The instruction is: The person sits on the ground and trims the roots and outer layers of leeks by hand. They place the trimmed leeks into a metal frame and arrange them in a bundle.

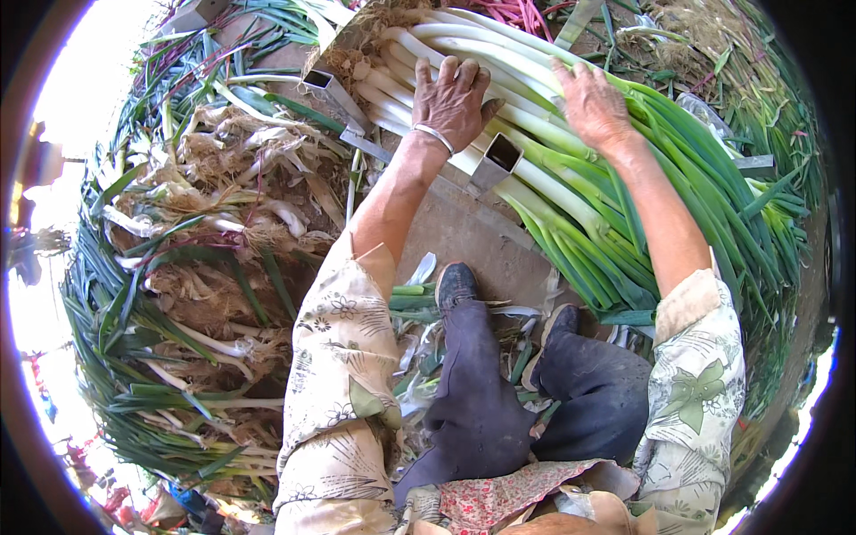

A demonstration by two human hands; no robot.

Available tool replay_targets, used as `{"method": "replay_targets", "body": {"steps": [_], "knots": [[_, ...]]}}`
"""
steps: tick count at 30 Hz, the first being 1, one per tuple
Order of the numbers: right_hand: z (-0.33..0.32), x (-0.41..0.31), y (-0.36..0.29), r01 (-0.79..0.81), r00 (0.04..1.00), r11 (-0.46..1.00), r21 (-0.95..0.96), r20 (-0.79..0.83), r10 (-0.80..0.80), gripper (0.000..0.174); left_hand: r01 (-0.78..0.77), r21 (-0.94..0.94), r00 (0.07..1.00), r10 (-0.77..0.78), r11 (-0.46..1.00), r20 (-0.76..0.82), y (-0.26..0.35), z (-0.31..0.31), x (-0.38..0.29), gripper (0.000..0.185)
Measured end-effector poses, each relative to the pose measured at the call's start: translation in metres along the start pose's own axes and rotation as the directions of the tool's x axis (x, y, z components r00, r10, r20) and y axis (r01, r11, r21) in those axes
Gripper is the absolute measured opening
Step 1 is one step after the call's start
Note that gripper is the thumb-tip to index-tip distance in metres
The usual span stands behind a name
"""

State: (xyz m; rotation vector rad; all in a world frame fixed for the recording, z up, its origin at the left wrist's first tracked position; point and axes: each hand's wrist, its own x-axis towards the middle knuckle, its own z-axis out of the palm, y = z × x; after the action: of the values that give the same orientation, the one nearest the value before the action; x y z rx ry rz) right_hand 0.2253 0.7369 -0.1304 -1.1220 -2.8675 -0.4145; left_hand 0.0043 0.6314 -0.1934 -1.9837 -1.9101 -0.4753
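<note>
A thick bundle of large green onions (pixel 535 127) lies across a metal frame in front of me, white stalks to the left and green leaves to the right. My left hand (pixel 455 100), with a pale bangle at the wrist, rests on the white stalks near the root end, fingers spread. Farther right, my right hand (pixel 592 107) lies over the far side of the bundle where white turns green, its fingers apart. An upright square metal tube (pixel 495 164) stands at the bundle's near side. Another square tube (pixel 334 97) is by the roots, next to a metal plate (pixel 344 30).
Loose onions with dry roots (pixel 221 221) are heaped on the left. More onions and leaves (pixel 722 60) lie at the far right. Pink-red ties (pixel 518 15) sit beyond the frame. Peelings (pixel 418 374) litter the ground around my shoes (pixel 458 284).
</note>
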Motion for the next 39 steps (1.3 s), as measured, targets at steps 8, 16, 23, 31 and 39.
{"method": "replay_targets", "body": {"steps": [8,16,23,31,39], "knots": [[-0.076,-0.011,0.047,0.127,0.992,0.783,0.608,-0.093,-0.088,0.057,-0.008,-0.073,1.000,0.007,0.997,-0.020,-0.002,0.006,0.005,0.037],[-0.050,-0.019,-0.010,-0.030,0.987,0.791,0.611,0.142,-0.073,0.064,-0.038,-0.150,0.983,0.010,0.988,-0.183,-0.008,0.012,0.007,0.031],[-0.021,-0.036,-0.002,0.201,0.980,0.964,0.175,-0.029,-0.199,0.051,-0.022,-0.329,0.987,-0.031,0.944,-0.157,-0.010,-0.014,-0.007,0.033],[-0.012,-0.028,-0.006,0.160,0.984,0.962,0.223,0.041,-0.173,0.040,-0.056,-0.286,0.998,0.044,0.957,-0.050,0.001,-0.005,0.029,0.033],[-0.034,-0.038,0.036,-0.020,0.997,0.984,0.176,0.078,0.007,0.038,-0.020,-0.343,0.969,-0.066,0.939,-0.240,0.009,0.032,0.017,0.029]]}}
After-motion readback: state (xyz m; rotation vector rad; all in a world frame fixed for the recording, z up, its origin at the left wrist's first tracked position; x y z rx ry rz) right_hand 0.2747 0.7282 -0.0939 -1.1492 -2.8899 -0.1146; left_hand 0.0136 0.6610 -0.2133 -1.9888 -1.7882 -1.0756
